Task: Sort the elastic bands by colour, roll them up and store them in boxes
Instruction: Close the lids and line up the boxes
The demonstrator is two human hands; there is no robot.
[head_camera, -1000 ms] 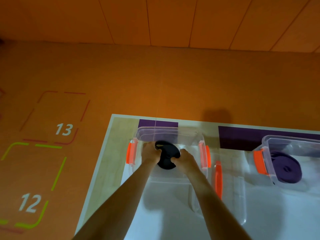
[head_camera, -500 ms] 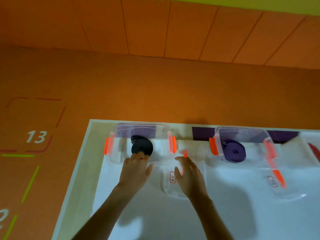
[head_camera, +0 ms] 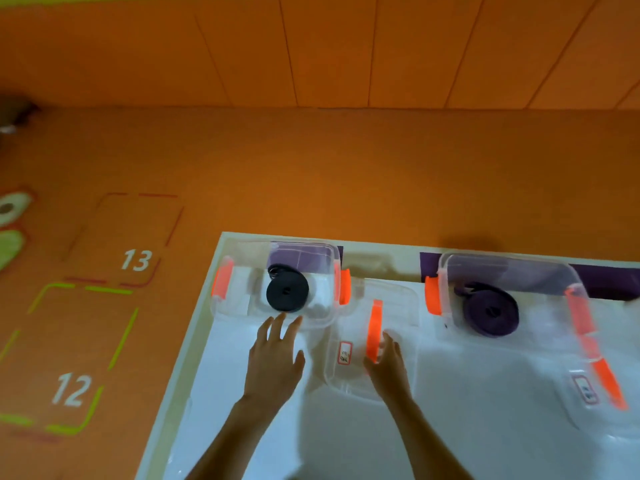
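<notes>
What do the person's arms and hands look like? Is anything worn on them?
The left hand and the right hand wear no gloves. The forearms behind them are bare down to the frame edge: no sleeve shows. I see no watch, bracelet or ring, though the picture is a little blurred.

The left forearm [head_camera: 221, 434] and the right forearm [head_camera: 427, 436], both bare, stretch from the near edge toward the far side. The left grip [head_camera: 273, 355] is palm down, with fingers straight and spread and the thumb out to the right. The right grip [head_camera: 386, 363] is turned more on its edge, fingers together and a little bent. It is blurred, so I cannot tell if it pinches anything.
</notes>
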